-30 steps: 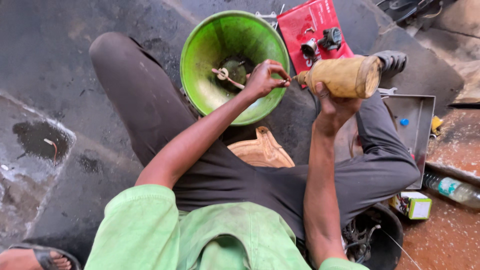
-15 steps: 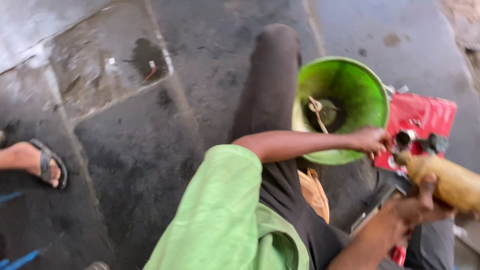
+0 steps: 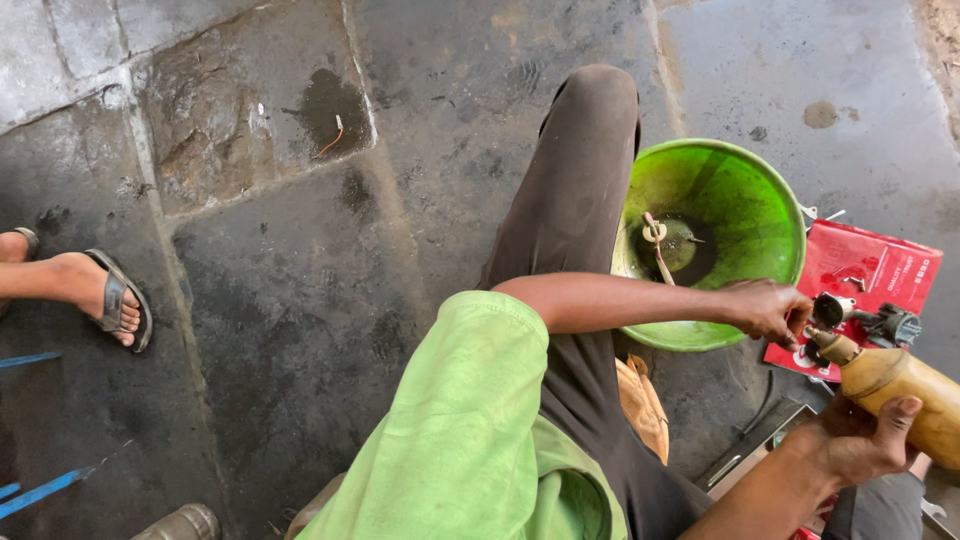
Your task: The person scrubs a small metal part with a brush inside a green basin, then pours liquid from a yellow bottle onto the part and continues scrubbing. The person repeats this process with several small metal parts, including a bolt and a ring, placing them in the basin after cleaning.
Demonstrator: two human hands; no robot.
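Beside the green basin: your left hand pinches the tan cylinder's metal fitting.
Right hand: wrapped around its body.
Handling: likely rigid, greasy; grip mid-body.

Bare stone floor open at left, green bowl crowding hands

View swung left — green basin now at right edge; sandalled foot entered at left.
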